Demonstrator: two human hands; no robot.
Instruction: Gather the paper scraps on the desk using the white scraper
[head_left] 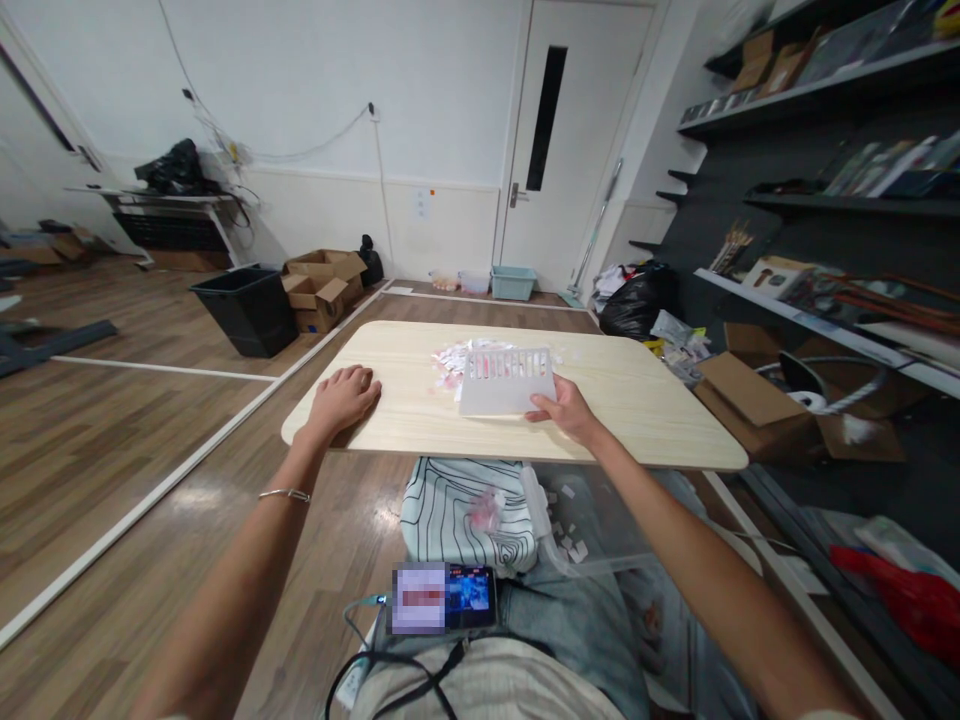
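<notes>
My right hand [568, 408] grips the lower right corner of a white slotted card [506, 393], thumb in front. A row of narrow cutouts runs along the card's upper part, and bits of pink and white show through them. The card is tilted up above the table [637, 400]. Behind it and to its left lies a loose pile of small white and pink paper pieces [450, 362], partly hidden by the card. At the table's left edge my left hand [345, 398] rests palm down, holding nothing, its fingers laid loosely on the wood.
Below the table's front edge are a patterned cloth-covered stool [442, 510], a clear plastic bin [600, 520] with paper scraps, and a phone [472, 598] with a cable on my lap. A black bin [247, 310] and cardboard boxes [319, 285] stand left; shelves [825, 200] line the right.
</notes>
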